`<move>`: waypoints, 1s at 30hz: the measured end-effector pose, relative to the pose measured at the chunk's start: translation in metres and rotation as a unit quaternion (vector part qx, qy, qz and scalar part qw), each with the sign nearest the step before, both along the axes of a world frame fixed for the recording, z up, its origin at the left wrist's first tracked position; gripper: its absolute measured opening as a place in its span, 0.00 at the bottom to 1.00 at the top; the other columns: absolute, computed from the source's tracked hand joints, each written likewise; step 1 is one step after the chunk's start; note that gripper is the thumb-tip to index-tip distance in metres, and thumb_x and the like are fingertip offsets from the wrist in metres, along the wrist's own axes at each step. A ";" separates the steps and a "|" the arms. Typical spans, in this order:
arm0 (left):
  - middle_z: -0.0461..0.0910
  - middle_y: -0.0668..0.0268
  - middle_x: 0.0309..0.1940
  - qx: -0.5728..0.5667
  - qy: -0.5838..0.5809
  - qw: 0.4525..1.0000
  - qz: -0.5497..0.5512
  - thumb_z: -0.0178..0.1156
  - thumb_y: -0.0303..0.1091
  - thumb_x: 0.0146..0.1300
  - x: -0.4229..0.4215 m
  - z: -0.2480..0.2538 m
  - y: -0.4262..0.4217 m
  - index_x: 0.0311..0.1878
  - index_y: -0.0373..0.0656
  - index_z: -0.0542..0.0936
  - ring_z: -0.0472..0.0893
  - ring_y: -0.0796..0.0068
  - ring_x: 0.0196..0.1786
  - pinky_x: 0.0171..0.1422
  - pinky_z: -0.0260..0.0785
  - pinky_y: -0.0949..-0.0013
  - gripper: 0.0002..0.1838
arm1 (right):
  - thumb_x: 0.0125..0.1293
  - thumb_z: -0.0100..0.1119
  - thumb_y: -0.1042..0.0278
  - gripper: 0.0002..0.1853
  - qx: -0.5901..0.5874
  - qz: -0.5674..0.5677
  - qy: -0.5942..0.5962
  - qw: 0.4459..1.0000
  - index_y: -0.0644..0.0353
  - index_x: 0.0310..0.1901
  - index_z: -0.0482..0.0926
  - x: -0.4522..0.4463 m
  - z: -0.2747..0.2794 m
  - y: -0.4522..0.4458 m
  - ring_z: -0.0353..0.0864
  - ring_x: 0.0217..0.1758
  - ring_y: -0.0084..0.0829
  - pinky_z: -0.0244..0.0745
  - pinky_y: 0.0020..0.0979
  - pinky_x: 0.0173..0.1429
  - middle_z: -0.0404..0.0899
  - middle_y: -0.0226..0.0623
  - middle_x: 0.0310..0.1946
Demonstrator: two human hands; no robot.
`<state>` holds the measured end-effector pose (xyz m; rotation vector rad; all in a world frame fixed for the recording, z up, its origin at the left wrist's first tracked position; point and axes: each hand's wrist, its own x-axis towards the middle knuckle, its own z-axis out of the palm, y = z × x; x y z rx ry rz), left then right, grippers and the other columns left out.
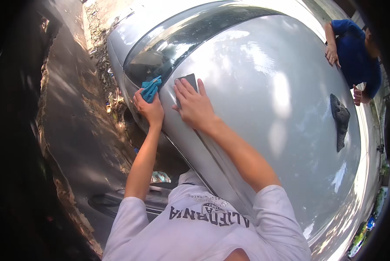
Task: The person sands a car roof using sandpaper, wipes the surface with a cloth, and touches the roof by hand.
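Status: left hand (150, 111) curled round blue cloth (150, 89) by glass (147, 65) | right hand (195, 106) flat, fingers slightly parted, over dark pad (192, 80) on silver panel (242, 108) | risk, I judge: trapped grit could scratch paint; uneven finger pressure could skid pad onto glass

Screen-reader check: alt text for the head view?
Right hand flat over a dark gray pad on a silver car; left hand gripping a blue cloth near the window. Across the car, another person in blue.
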<state>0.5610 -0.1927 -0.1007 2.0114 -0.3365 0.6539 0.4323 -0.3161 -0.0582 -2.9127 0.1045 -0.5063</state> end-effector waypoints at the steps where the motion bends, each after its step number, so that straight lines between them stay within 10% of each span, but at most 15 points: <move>1: 0.76 0.56 0.47 -0.013 -0.005 1.000 -0.010 0.71 0.30 0.53 0.003 -0.003 0.000 0.49 0.39 0.75 0.74 0.49 0.54 0.60 0.64 0.52 0.21 | 0.75 0.43 0.45 0.33 0.002 -0.007 -0.004 1.000 0.64 0.70 0.67 -0.006 0.002 -0.014 0.52 0.81 0.36 0.37 0.59 0.80 0.60 0.41 0.75; 3: 0.76 0.56 0.47 0.001 -0.011 1.000 -0.008 0.71 0.30 0.53 0.000 0.001 0.000 0.50 0.40 0.75 0.74 0.50 0.54 0.60 0.64 0.53 0.21 | 0.75 0.42 0.46 0.33 0.012 0.005 0.006 1.000 0.62 0.72 0.64 -0.039 0.014 -0.072 0.51 0.81 0.35 0.39 0.61 0.79 0.58 0.39 0.76; 7: 0.76 0.55 0.46 0.033 -0.002 0.999 0.026 0.71 0.31 0.54 -0.008 0.011 -0.005 0.49 0.39 0.74 0.75 0.50 0.53 0.58 0.66 0.54 0.21 | 0.77 0.40 0.51 0.31 0.012 -0.339 0.066 0.938 0.58 0.75 0.57 -0.025 0.029 -0.218 0.50 0.82 0.33 0.39 0.68 0.77 0.54 0.34 0.78; 13: 0.75 0.56 0.46 0.017 0.003 1.000 0.010 0.71 0.31 0.52 0.002 0.003 -0.001 0.51 0.41 0.74 0.74 0.49 0.54 0.60 0.64 0.52 0.23 | 0.72 0.47 0.46 0.32 0.003 -0.019 -0.004 1.000 0.60 0.70 0.68 -0.003 0.003 0.018 0.55 0.80 0.32 0.38 0.63 0.79 0.61 0.34 0.75; 30: 0.76 0.56 0.44 0.036 -0.014 0.999 0.025 0.71 0.33 0.54 -0.002 0.009 -0.001 0.48 0.40 0.75 0.76 0.49 0.52 0.56 0.67 0.53 0.21 | 0.70 0.50 0.44 0.32 -0.002 0.001 -0.009 1.000 0.58 0.67 0.71 0.001 0.007 0.003 0.60 0.76 0.32 0.38 0.70 0.75 0.67 0.31 0.71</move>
